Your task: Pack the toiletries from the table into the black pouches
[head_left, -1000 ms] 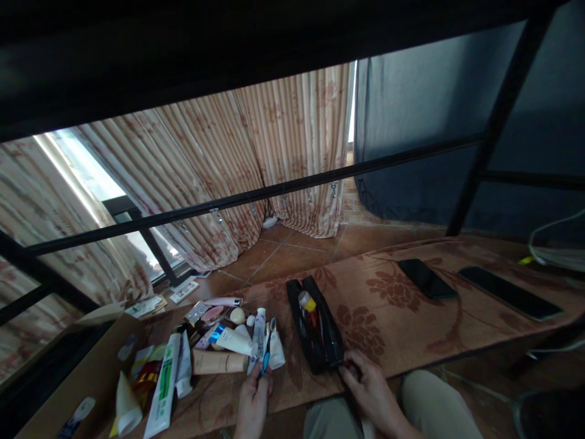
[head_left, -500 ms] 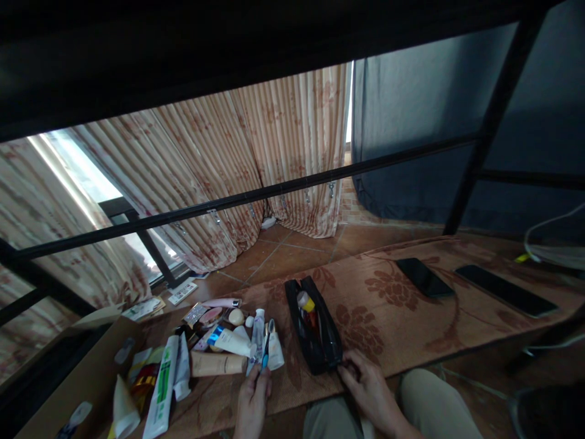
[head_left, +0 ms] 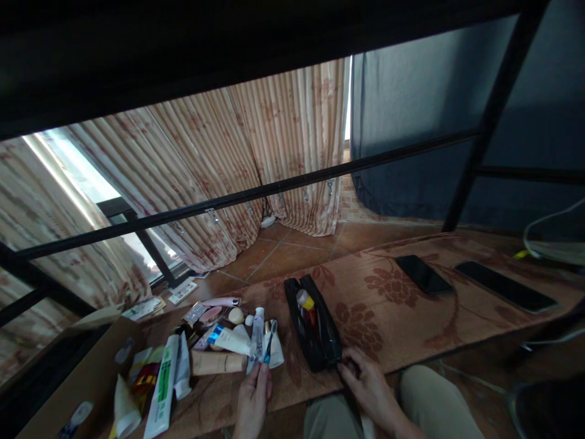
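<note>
Left hand: the fingers of the left hand (head_left: 254,393) are pinched together on the lower end of a blue-handled toothbrush (head_left: 269,346).
Toothbrush: bristle end pointing up and away from the person, in front of a white tube; whether they touch, I cannot tell.
Right hand: the right hand (head_left: 369,385) has its fingers curled in, thumb and fingertips closed on the near right corner of the black pouch (head_left: 329,329).
Black pouch: lies lengthwise on the brown floral cloth (head_left: 397,329), its top gaping, to the right of the toothbrush.
Inside pouch: a small bottle with a yellow band (head_left: 308,303), plus red contents too dim to name.
Cosmetics pile: left of the toothbrush, with a beige tube (head_left: 218,363), a blue-and-white tube (head_left: 231,339) and a green-printed white tube (head_left: 163,387).
Cardboard box: the box (head_left: 103,369) stands at far left.
Smartphone: lies flat (head_left: 424,274), well right of the pouch.
</note>
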### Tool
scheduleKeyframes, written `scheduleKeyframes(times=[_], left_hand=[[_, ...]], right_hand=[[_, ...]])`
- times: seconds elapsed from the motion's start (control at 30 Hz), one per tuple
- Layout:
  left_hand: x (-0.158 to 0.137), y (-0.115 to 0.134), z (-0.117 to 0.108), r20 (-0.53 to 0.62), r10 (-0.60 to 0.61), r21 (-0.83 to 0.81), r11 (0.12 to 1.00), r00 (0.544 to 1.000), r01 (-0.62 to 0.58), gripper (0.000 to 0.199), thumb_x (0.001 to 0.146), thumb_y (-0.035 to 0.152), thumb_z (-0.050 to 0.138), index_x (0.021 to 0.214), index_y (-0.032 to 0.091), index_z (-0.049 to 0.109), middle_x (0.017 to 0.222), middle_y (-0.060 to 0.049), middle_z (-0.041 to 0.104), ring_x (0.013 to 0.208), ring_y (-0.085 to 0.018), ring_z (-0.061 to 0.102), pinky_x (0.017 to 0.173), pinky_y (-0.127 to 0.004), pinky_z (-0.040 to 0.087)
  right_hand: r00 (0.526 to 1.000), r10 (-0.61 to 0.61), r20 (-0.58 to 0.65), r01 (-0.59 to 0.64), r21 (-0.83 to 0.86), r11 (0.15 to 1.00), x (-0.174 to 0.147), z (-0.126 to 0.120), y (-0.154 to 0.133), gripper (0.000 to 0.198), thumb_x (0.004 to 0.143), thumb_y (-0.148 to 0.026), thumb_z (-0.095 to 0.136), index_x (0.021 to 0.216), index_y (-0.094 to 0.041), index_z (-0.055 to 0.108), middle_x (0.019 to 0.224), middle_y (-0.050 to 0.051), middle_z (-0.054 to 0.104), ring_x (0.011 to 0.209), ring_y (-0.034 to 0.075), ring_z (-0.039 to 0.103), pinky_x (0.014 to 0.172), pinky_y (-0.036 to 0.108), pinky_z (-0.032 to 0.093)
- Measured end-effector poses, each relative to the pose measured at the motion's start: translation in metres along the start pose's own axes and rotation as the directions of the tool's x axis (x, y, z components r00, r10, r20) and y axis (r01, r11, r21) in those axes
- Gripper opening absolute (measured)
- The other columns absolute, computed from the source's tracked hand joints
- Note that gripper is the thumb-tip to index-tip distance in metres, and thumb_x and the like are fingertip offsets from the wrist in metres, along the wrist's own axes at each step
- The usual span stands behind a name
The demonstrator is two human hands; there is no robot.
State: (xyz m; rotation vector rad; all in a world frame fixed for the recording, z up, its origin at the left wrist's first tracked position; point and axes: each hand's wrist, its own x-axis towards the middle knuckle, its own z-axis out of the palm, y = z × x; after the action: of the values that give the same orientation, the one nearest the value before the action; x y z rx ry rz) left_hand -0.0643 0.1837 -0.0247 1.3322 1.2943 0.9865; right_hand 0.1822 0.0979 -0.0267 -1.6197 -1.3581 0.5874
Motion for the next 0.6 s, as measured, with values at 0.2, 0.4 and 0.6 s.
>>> scheduleKeyframes(times=[0.2,0.4,0.6], left_hand=[[-0.0006,0.0009,-0.0017,0.038,0.032,0.093,0.995,0.999,-0.035,0.057,0.074,0.072,0.050,0.060,0.018,0.048,0.048,0.005,0.038,0.045,-0.009,0.034,0.044,-0.022,0.025],[-0.0016,0.0048,-0.0017,0.033,0.037,0.125,0.991,0.999,-0.041,0.056,0.076,0.071,0.049,0.057,0.018,0.048,0.046,0.004,0.039,0.043,-0.008,0.034,0.044,-0.023,0.025],[-0.0019,0.0034,-0.0028,0.046,0.059,0.128,0.990,0.997,-0.064,0.054,0.081,0.067,0.046,0.058,0.019,0.047,0.043,0.006,0.036,0.041,-0.009,0.032,0.043,-0.023,0.024]], right_hand=[[1.000,0.004,-0.009,-0.004,-0.002,1.000,-0.0005,-0.0006,-0.0007,0.014,0.087,-0.025,0.047,0.080,-0.019,0.058,0.074,0.001,0.053,0.068,0.016,0.053,0.064,0.027,0.042],[1.000,-0.018,-0.024,0.018,0.001,1.000,-0.0005,-0.0002,0.0018,0.013,0.086,-0.025,0.048,0.079,-0.019,0.058,0.073,0.001,0.053,0.065,0.016,0.053,0.061,0.026,0.042],[0.999,-0.027,-0.037,0.027,-0.001,1.000,-0.0002,0.0007,0.0048,0.013,0.085,-0.025,0.050,0.079,-0.020,0.059,0.073,0.001,0.054,0.066,0.016,0.054,0.060,0.026,0.042]])
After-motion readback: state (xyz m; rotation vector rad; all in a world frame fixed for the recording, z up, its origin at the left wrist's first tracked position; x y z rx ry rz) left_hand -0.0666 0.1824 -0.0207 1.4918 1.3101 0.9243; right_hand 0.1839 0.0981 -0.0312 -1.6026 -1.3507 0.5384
